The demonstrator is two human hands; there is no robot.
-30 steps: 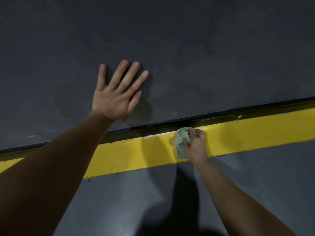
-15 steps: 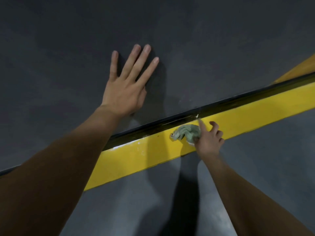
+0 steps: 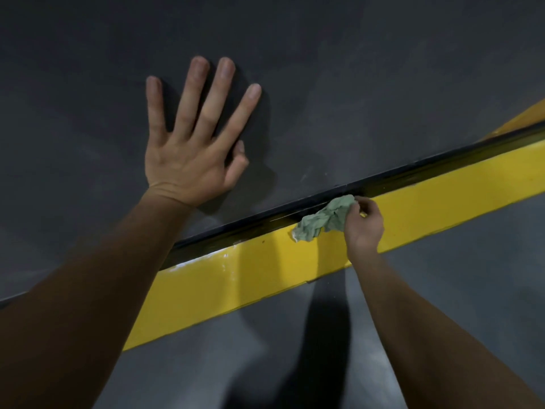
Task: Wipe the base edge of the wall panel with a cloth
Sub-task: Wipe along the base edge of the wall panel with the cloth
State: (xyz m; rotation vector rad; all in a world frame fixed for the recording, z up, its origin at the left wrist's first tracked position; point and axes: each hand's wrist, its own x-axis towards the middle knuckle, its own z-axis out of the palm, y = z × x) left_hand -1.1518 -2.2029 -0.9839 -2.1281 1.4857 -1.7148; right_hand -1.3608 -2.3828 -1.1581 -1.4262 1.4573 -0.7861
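One crumpled green cloth is pinched in the curled fingers of the right hand and trails left of them against the dark base edge of the single wall panel. The left hand lies flat on the panel, fingers spread. One yellow strip runs under the right fingers.

Industrial site, yellow stripe, dark wall panel

Dim overall; soft shadows on wall panel and floor; faint sheen on yellow strip; slight softness throughout.
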